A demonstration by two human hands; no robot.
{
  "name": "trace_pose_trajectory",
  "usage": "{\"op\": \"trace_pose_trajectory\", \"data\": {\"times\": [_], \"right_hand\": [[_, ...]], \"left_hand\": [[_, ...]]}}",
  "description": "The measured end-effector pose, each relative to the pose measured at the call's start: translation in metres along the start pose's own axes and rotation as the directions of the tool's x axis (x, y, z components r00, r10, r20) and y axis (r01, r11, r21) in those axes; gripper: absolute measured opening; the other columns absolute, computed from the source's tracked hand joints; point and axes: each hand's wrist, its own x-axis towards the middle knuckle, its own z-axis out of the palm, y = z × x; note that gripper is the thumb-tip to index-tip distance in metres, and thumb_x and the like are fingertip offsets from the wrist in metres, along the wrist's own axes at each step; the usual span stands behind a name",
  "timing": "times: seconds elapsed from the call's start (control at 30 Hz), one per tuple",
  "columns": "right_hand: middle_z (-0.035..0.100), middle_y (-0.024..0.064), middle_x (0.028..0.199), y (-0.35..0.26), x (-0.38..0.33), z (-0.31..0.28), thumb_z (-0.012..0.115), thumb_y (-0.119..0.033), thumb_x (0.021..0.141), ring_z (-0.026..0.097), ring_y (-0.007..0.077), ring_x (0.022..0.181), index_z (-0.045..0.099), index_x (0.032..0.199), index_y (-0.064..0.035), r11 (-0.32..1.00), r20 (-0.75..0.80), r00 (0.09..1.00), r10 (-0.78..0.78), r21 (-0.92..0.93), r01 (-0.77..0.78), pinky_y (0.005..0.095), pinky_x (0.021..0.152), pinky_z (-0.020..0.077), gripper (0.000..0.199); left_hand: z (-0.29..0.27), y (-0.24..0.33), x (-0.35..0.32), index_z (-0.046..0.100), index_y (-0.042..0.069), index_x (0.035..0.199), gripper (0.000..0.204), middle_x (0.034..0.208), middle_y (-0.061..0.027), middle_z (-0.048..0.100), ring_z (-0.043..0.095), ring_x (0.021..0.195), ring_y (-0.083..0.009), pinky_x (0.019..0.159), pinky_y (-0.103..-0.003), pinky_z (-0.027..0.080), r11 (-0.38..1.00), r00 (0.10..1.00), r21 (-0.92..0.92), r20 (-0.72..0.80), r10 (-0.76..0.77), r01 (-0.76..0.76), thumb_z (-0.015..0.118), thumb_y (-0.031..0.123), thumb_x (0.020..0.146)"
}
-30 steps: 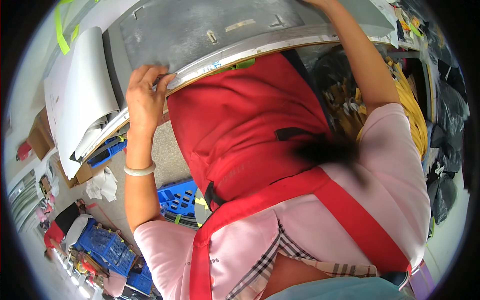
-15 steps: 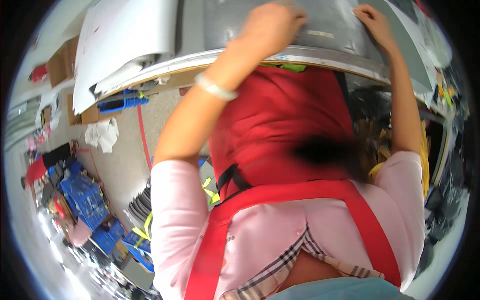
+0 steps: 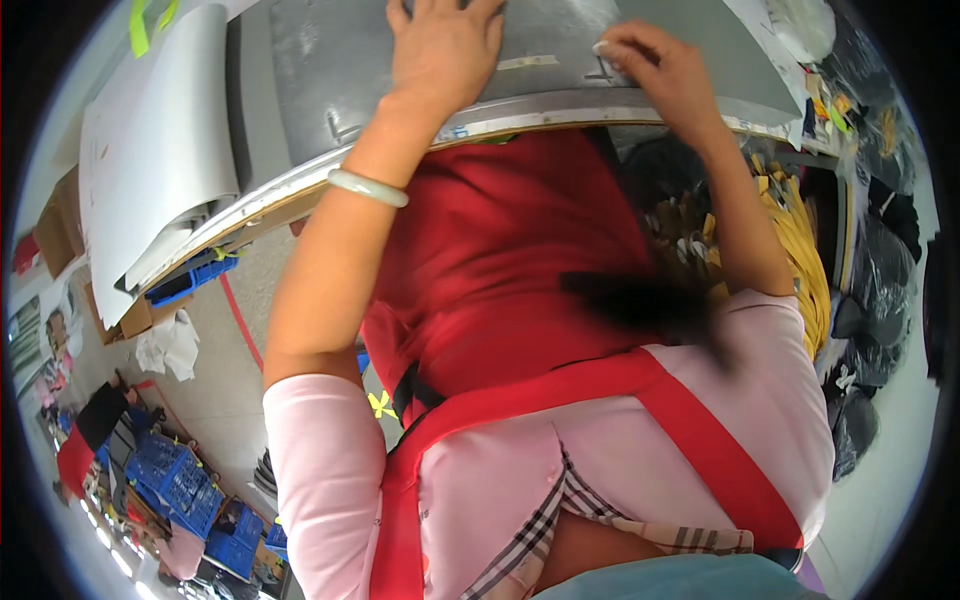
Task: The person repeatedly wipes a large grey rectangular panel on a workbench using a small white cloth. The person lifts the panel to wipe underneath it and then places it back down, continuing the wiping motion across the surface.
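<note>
A shiny dark grey sheet (image 3: 310, 75) lies on the table at the top of the view, with a pale strip (image 3: 528, 62) and dark angled marks near its lower corners. My left hand (image 3: 445, 50) rests on this sheet with the fingers spread; their tips reach the upper edge of the picture. Close to the sheet's lower right corner, my right hand (image 3: 665, 75) is closed in a pinch. A small white piece (image 3: 601, 47) shows at its fingertips, too small to tell its kind.
A curled white sheet (image 3: 160, 130) lies on the table's left. The table's pale front edge (image 3: 480, 128) runs before my red apron (image 3: 500, 220). Yellow cloth (image 3: 805, 265) hangs below on the right, near black bags (image 3: 875, 285). Blue crates (image 3: 170, 480) stand at lower left.
The view has shifted, so the table appears further left. My left hand has opened from a closed shape and now lies spread on the sheet. My right hand has come nearer the sheet's lower right corner.
</note>
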Motion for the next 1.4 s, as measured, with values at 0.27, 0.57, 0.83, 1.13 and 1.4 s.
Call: {"op": "trace_pose_trajectory", "data": {"times": [0.27, 0.57, 0.83, 1.13, 1.4], "right_hand": [[0.069, 0.0053, 0.093, -0.019, -0.017, 0.008, 0.068, -0.013, 0.096, 0.064, 0.0199, 0.084, 0.070, 0.102, -0.0038, 0.947, 0.082, 0.981, -0.174, -0.260, 0.189, 0.0306, 0.080, 0.0503, 0.011], [0.065, 0.0006, 0.084, -0.012, -0.009, -0.004, 0.070, -0.019, 0.095, 0.060, 0.0107, 0.076, 0.068, 0.099, -0.0033, 0.987, 0.100, 0.983, 0.151, -0.074, -0.144, 0.0284, 0.071, 0.0491, 0.017], [0.060, -0.0033, 0.080, -0.001, -0.001, -0.009, 0.071, -0.023, 0.095, 0.054, 0.0066, 0.073, 0.070, 0.104, -0.0045, 0.965, 0.168, 0.982, 0.087, -0.258, -0.042, 0.0250, 0.066, 0.0458, 0.020], [0.067, 0.0071, 0.078, -0.030, 0.068, -0.007, 0.066, -0.019, 0.094, 0.062, 0.0141, 0.073, 0.071, 0.094, -0.0002, 0.987, -0.095, 0.992, 0.087, -0.127, -0.099, 0.0330, 0.067, 0.0489, 0.019], [0.069, 0.0209, 0.087, 0.023, 0.171, 0.007, 0.066, -0.020, 0.093, 0.066, 0.0393, 0.083, 0.069, 0.089, 0.0016, 0.868, -0.097, 0.942, -0.320, -0.429, 0.250, 0.0455, 0.075, 0.0503, 0.022]], "left_hand": [[0.004, 0.000, -0.002, 0.070, 0.012, 0.117, 0.025, 0.125, -0.0150, 0.062, 0.056, 0.123, -0.0345, 0.111, -0.064, 0.035, 1.000, 1.000, -0.011, -0.004, -0.016, 0.016, 0.062, 0.024, 0.096], [0.003, -0.004, -0.002, 0.069, 0.012, 0.119, 0.026, 0.126, -0.0143, 0.062, 0.055, 0.125, -0.0338, 0.112, -0.065, 0.035, 1.000, 1.000, 0.016, 0.017, -0.016, 0.016, 0.061, 0.024, 0.097], [0.003, -0.004, -0.002, 0.069, 0.012, 0.120, 0.027, 0.127, -0.0146, 0.061, 0.055, 0.125, -0.0340, 0.112, -0.065, 0.034, 1.000, 0.999, -0.015, 0.040, -0.026, 0.027, 0.061, 0.024, 0.097], [0.006, -0.008, -0.004, 0.069, 0.013, 0.125, 0.031, 0.130, -0.0142, 0.064, 0.058, 0.126, -0.0339, 0.107, -0.062, 0.040, 0.996, 0.998, 0.086, -0.063, 0.021, -0.016, 0.060, 0.028, 0.099], [0.007, -0.005, -0.004, 0.064, 0.017, 0.132, 0.035, 0.141, -0.0126, 0.058, 0.049, 0.138, -0.0341, 0.112, -0.069, 0.030, 0.997, 0.998, 0.076, 0.054, -0.035, 0.031, 0.058, 0.030, 0.101]]}}
